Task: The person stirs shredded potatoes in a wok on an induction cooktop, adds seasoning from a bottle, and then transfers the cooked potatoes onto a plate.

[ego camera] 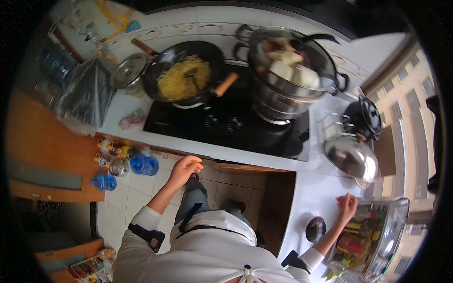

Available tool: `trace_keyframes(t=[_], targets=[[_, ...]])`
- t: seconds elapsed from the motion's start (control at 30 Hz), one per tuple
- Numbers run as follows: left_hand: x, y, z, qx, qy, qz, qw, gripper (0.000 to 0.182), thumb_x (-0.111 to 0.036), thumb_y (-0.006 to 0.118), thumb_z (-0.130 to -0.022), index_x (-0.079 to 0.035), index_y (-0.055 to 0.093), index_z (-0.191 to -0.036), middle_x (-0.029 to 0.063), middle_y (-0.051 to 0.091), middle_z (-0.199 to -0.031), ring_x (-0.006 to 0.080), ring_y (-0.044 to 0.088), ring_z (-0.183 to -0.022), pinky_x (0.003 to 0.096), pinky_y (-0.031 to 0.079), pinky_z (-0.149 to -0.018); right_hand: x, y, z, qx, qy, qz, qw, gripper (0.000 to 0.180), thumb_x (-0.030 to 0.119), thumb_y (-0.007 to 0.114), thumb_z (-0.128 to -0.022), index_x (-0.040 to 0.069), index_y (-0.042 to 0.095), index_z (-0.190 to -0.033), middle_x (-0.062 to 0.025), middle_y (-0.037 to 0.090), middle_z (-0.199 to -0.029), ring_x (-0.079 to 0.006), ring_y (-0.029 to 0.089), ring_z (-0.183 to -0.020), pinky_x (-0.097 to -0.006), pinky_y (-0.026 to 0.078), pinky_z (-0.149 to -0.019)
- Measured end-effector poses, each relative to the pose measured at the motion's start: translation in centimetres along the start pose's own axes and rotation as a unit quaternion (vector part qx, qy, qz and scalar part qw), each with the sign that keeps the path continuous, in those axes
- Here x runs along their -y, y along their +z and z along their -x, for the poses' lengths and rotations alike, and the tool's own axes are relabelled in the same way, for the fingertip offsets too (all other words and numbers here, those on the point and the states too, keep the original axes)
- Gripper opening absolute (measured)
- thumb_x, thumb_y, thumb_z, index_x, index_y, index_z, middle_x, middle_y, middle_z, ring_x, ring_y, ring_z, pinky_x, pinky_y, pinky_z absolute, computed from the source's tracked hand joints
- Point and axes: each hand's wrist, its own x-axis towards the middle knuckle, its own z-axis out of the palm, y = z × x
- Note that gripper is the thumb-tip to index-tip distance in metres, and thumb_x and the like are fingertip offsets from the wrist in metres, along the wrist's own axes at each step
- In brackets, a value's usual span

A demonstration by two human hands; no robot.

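My left hand [185, 170] hangs above the floor just in front of the counter, fingers loosely curled, touching nothing plain to see. Over the right-hand counter is my right hand [347, 206], fingers bent, near the condiment rack; whether it holds something small is unclear. A black wok [148, 83] with wooden handles sits on the left burner, holding yellow shredded food [177, 79] and a dark utensil. On the right burner stands a steel steamer pot [279, 102] with white pieces of food [306, 76] in its top. A dark round object [315, 229] lies on the counter near my right forearm.
The black glass hob [219, 131] spans the counter. A domed steel lid [350, 157] and a black lidded pot [370, 115] stand at the right, beside the window. A glass lid [130, 70] and a plastic-covered item [85, 95] are at the left. Blue water jugs [144, 165] stand on the floor.
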Motion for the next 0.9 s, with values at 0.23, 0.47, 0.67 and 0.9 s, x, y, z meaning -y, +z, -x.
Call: trace_keyframes(t=[0.23,0.47,0.67,0.9], targets=[[3.5,-17.3,-1.1,-0.078,0.002,0.041,0.996,0.017,-0.009,0.048,-0.093,-0.004,0.059,-0.104,0.008,0.067,-0.091,0.0122,0.061,-0.078,0.0263,0.047,-0.075,22.1,28.2,19.5,0.342,-0.321,0.021,0.883,0.022,0.015,0.062,-0.087,0.001,0.051,-0.101,-0.0104,0.061,-0.094,-0.0211,0.062,-0.083,-0.0274,0.049,-0.059],[6.4,-37.0,-6.0,-0.073,0.02,0.08,0.994,0.016,-0.012,0.048,-0.095,-0.003,0.059,-0.103,0.0089,0.066,-0.087,0.0139,0.061,-0.077,0.0267,0.048,-0.075,33.1,51.6,28.6,0.183,-0.474,0.405,0.76,0.023,0.008,0.058,-0.083,0.004,0.048,-0.104,-0.011,0.056,-0.079,-0.0247,0.064,-0.073,-0.0324,0.051,-0.05],[7.6,-47.8,-9.7,-0.045,-0.006,0.085,0.995,0.014,-0.013,0.049,-0.094,-0.006,0.06,-0.099,0.0059,0.067,-0.085,0.011,0.06,-0.075,0.0241,0.044,-0.067,38.1,58.7,30.2,0.102,-0.567,0.561,0.594,0.015,0.01,0.055,-0.084,0.013,0.051,-0.098,-0.0031,0.054,-0.069,-0.0193,0.062,-0.055,-0.0306,0.047,-0.039],[9.8,-52.2,-12.6,-0.036,-0.002,0.104,0.994,0.013,-0.012,0.05,-0.093,-0.005,0.061,-0.097,0.0064,0.067,-0.084,0.0111,0.06,-0.073,0.0238,0.044,-0.067,49.7,55.5,26.3,0.292,-0.356,0.492,0.739,0.02,0.024,0.053,-0.09,0.009,0.062,-0.098,-0.0115,0.066,-0.084,-0.0253,0.066,-0.078,-0.0363,0.054,-0.068]])
